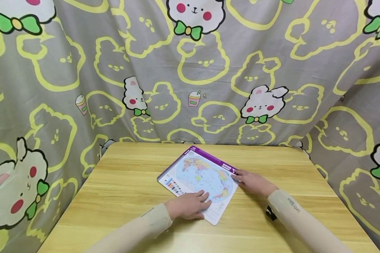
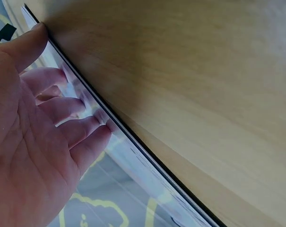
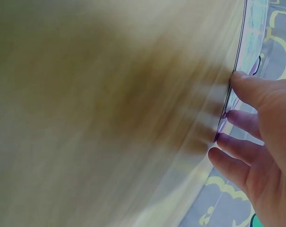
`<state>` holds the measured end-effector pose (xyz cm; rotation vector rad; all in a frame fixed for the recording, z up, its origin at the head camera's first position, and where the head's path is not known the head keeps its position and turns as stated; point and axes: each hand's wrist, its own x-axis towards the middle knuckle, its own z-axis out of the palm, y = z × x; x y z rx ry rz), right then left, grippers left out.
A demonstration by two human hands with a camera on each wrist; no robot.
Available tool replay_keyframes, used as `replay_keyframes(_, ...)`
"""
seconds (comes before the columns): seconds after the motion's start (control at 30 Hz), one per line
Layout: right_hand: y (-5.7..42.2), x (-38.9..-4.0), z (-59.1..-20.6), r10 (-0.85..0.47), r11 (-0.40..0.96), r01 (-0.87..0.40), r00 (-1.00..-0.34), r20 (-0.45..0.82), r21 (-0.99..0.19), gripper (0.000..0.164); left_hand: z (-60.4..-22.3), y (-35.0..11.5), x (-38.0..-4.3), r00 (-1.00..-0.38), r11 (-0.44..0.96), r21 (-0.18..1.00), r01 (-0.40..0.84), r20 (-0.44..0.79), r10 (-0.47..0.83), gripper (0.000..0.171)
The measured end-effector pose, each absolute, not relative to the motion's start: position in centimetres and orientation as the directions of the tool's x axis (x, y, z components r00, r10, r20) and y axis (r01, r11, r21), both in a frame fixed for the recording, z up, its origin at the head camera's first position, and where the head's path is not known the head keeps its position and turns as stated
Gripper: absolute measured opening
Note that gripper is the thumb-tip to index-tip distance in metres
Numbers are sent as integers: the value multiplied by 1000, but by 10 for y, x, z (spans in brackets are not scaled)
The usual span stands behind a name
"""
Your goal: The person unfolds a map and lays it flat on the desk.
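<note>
A flat world map board [image 1: 197,172] with a purple top border lies tilted on the table, pale oceans and coloured land printed on it. My left hand [image 1: 189,205] rests on its near lower edge, fingers spread over the print. In the left wrist view those fingertips touch the glossy board [image 2: 138,153], the thumb along its thin dark edge. At the board's right corner, my right hand [image 1: 254,182] touches the border. The right wrist view shows the right thumb and fingertips against the edge of the board [image 3: 254,28].
The wooden table [image 1: 120,200] extends around the board on all sides. Behind and beside it hangs a grey curtain [image 1: 215,130] with yellow outlines and white cartoon rabbits. A dark strap piece [image 1: 271,213] shows under the right sleeve.
</note>
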<state>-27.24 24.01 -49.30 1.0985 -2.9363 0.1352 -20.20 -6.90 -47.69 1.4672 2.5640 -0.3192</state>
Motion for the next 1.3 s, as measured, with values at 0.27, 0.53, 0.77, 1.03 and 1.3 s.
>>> replay_keyframes(0.27,238,-283,-494,-658,751,-659,-752,39,-46,36,-481,-66,-204,-508,494,-120,861,-249,824,59)
replay_keyframes(0.53,234,-286,-493,-630,775,-630,-777,22,-50,36,-484,-62,-206,-505,487,-133,863,-234,831,57)
replay_keyframes(0.77,233,-291,-494,-622,782,-622,-783,11,-35,35,-484,-57,-206,-512,489,-151,859,-251,821,57)
replay_keyframes(1.03,233,-298,-496,-617,786,-617,-787,10,-13,35,-483,-52,-205,-528,500,-168,849,-258,809,56)
replay_keyframes(1.3,232,-301,-495,-610,792,-610,-792,-5,-20,35,-482,-50,-205,-537,511,-163,844,-268,800,56)
